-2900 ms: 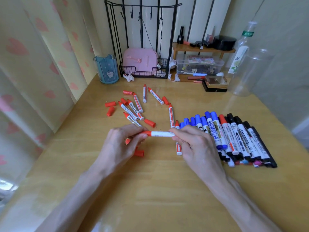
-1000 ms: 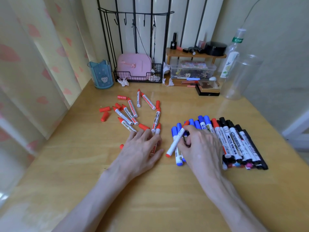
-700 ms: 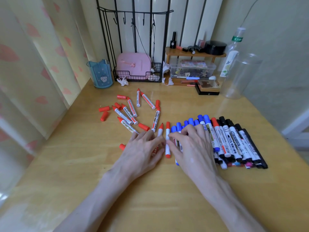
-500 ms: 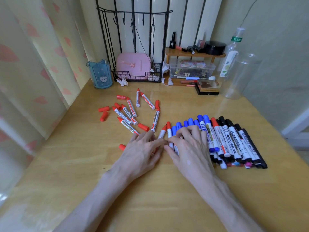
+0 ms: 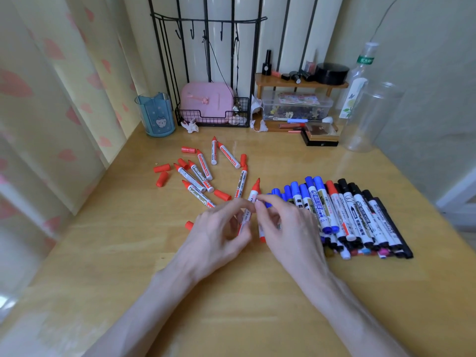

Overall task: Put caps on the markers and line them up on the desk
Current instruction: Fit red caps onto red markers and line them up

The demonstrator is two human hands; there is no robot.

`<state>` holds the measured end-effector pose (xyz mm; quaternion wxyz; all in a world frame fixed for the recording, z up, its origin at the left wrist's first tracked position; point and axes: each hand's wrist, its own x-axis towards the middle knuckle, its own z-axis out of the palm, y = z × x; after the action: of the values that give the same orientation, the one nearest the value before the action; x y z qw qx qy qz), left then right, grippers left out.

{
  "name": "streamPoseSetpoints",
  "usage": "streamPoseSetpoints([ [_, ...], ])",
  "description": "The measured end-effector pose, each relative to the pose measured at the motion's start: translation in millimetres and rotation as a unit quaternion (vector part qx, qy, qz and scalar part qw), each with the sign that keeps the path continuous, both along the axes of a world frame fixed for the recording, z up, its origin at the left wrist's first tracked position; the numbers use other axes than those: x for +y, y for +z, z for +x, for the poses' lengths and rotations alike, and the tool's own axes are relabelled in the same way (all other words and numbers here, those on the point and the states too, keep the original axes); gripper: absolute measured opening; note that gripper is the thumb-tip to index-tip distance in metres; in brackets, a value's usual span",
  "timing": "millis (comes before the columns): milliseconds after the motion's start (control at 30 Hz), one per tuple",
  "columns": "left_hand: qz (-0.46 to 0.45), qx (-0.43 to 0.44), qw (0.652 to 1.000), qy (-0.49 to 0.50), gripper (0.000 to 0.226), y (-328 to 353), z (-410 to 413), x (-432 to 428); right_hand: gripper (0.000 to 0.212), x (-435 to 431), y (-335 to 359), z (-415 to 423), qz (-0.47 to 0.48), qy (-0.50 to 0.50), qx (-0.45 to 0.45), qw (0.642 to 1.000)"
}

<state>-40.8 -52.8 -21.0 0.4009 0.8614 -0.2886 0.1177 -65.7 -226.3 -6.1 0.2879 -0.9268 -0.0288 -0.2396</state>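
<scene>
Both hands meet mid-desk (image 5: pixel 247 300) on one uncapped red marker (image 5: pixel 253 195), its tip pointing far. The left hand (image 5: pixel 219 235) curls round the barrel, and the right hand (image 5: pixel 288 228) pinches just below the tip. Far left lie seven more bare red markers (image 5: pixel 204 164) and seven loose red caps (image 5: pixel 161 168). On the right sits the capped row (image 5: pixel 360 215) of blue, red and black markers, too overlapped to count.

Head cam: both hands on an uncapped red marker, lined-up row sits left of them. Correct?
Wrong side: the lined-up row lies right of them, beside the right hand, as the head view shows. That hand and the left hand are on the uncapped red marker.
</scene>
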Motion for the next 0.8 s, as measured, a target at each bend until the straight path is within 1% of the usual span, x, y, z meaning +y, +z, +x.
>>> streamPoseSetpoints([
  [133,-0.036,0.05,0.998,-0.029,0.031,2,-3,1,0.027,0,6,-1,0.114,0.007,0.039,0.993],
  [200,-0.044,0.065,0.996,-0.038,0.033,3,-1,3,0.029,1,7,0,0.142,0.009,0.053,0.988],
  [333,-0.044,0.073,0.995,-0.061,0.033,6,-1,6,0.011,7,6,1,0.203,0.031,0.073,0.976],
  [400,-0.037,0.084,0.993,-0.074,0.028,6,2,11,0.011,7,5,3,0.22,0.039,0.082,0.971],
  [467,-0.021,0.079,0.995,-0.061,0.023,4,10,25,0.013,5,4,5,0.237,0.039,0.09,0.967],
  [500,-0.009,0.069,0.996,-0.047,0.026,3,15,35,0.014,5,5,6,0.237,0.035,0.09,0.967],
  [567,0.018,0.055,0.998,-0.027,0.035,2,22,56,0.011,5,6,5,0.206,0.026,0.074,0.975],
  [667,0.053,0.064,0.996,-0.016,0.047,2,25,86,0.009,6,7,3,0.176,0.031,0.046,0.983],
  [733,0.075,0.067,0.995,-0.01,0.052,-2,27,100,0.008,5,7,2,0.172,0.041,0.033,0.984],
  [800,0.103,0.071,0.992,-0.013,0.052,-8,31,108,0.007,3,6,3,0.162,0.049,0.018,0.985],
])
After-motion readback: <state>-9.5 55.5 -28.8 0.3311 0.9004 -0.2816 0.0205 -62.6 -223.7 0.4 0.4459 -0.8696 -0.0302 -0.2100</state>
